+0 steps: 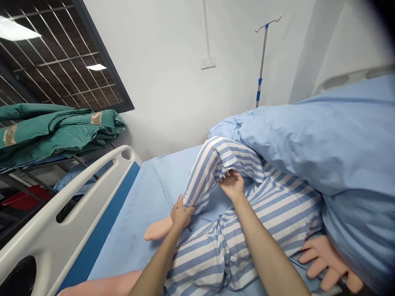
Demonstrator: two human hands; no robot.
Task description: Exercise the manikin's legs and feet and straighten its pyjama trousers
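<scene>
A manikin in blue-and-white striped pajamas (pixel 284 197) lies on the bed, one knee bent and raised. My left hand (pixel 182 211) is wrapped round the ankle of the raised leg (pixel 202 172), over the trouser cuff. Below that hand the bare foot (pixel 158 229) sticks out. Under the bent knee my right hand (pixel 233 185) holds the leg from below, its fingertips partly hidden by the striped cloth. The other leg (pixel 101 283) lies stretched along the near side, partly behind my left forearm. At the lower right rests the manikin's open hand (pixel 333 261).
A light blue quilt (pixel 308 144) covers the manikin's upper body. The bed's pale footboard (pixel 89 222) stands at the left. Behind are an IV pole (pixel 262 61), a wall socket (pixel 208 62), and a rack with green folded covers (pixel 61 131) and a red basin (pixel 27 197).
</scene>
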